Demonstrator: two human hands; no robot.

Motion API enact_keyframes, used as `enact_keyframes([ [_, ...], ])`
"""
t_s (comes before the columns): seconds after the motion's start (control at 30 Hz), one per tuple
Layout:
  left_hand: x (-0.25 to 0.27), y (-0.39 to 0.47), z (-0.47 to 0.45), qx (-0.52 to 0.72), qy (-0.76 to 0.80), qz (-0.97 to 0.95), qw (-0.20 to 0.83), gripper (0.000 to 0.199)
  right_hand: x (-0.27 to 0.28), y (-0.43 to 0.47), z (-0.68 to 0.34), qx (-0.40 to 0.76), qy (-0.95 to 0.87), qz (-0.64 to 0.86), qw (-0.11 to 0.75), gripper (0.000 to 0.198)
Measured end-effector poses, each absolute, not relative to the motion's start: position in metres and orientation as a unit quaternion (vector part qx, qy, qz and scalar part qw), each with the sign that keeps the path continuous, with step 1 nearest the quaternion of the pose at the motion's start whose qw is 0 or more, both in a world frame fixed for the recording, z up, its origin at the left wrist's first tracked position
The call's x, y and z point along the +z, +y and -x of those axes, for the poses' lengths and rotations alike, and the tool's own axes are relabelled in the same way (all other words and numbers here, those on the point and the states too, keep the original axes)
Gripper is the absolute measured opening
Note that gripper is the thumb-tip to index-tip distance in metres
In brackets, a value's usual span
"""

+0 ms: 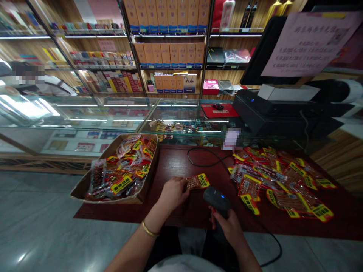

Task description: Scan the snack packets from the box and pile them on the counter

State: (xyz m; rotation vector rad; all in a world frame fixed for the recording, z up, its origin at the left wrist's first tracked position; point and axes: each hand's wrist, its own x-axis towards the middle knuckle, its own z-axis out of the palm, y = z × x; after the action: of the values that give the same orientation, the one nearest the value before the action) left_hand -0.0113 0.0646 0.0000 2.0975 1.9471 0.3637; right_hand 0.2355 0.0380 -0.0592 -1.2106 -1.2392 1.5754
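Observation:
My left hand is closed on the left end of a small snack packet with a red and yellow label, low over the dark red wooden counter. In my right hand is a black barcode scanner with a blue light on its top, its head close to the packet's right end. A black cable curves by my right forearm. To the left stands a cardboard box full of similar packets. On the right a loose pile of snack packets is spread over the counter.
Behind the counter runs a glass display case with a red mouse pad on top. A monitor with a paper notice stands at the right. Stocked shelves line the wall. Another person is at the far left.

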Motion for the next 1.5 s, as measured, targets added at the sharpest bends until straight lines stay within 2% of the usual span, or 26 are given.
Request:
enact_keyframes([
  [0.17, -0.01, 0.062, 0.008, 0.202, 0.676, -0.699, 0.118, 0.03, -0.057, 0.037, -0.233, 0.614, -0.487, 0.481, 0.393, 0.052],
  [0.27, -0.02, 0.066, 0.014, 0.272, 0.72, -0.623, 0.137, 0.033, -0.056, 0.033, -0.233, 0.608, -0.483, 0.493, 0.392, 0.056],
  [0.37, -0.024, 0.074, 0.023, 0.399, 0.716, -0.528, 0.222, 0.037, -0.051, 0.026, -0.237, 0.589, -0.502, 0.506, 0.379, 0.057],
  [0.47, -0.022, 0.08, 0.029, 0.484, 0.646, -0.463, 0.366, 0.041, -0.039, 0.019, -0.243, 0.528, -0.569, 0.525, 0.349, 0.05],
  [0.6, -0.023, 0.08, 0.031, 0.479, 0.608, -0.414, 0.478, 0.046, -0.019, 0.013, -0.248, 0.44, -0.64, 0.541, 0.324, 0.04],
  [0.73, -0.028, 0.077, 0.032, 0.47, 0.607, -0.423, 0.48, 0.046, -0.005, 0.011, -0.248, 0.419, -0.681, 0.536, 0.27, 0.028],
  [0.83, -0.03, 0.076, 0.033, 0.47, 0.609, -0.433, 0.469, 0.046, -0.001, 0.009, -0.248, 0.417, -0.686, 0.542, 0.248, 0.029],
  [1.13, -0.022, 0.073, 0.031, 0.453, 0.629, -0.446, 0.448, 0.039, 0.0, 0.01, -0.252, 0.386, -0.686, 0.564, 0.249, 0.04],
  [1.33, -0.022, 0.077, 0.028, 0.457, 0.612, -0.447, 0.465, 0.044, 0.005, 0.011, -0.252, 0.387, -0.68, 0.571, 0.248, 0.039],
  [1.5, -0.026, 0.083, 0.012, 0.45, 0.575, -0.427, 0.533, 0.046, -0.006, 0.015, -0.249, 0.437, -0.635, 0.567, 0.291, 0.036],
])
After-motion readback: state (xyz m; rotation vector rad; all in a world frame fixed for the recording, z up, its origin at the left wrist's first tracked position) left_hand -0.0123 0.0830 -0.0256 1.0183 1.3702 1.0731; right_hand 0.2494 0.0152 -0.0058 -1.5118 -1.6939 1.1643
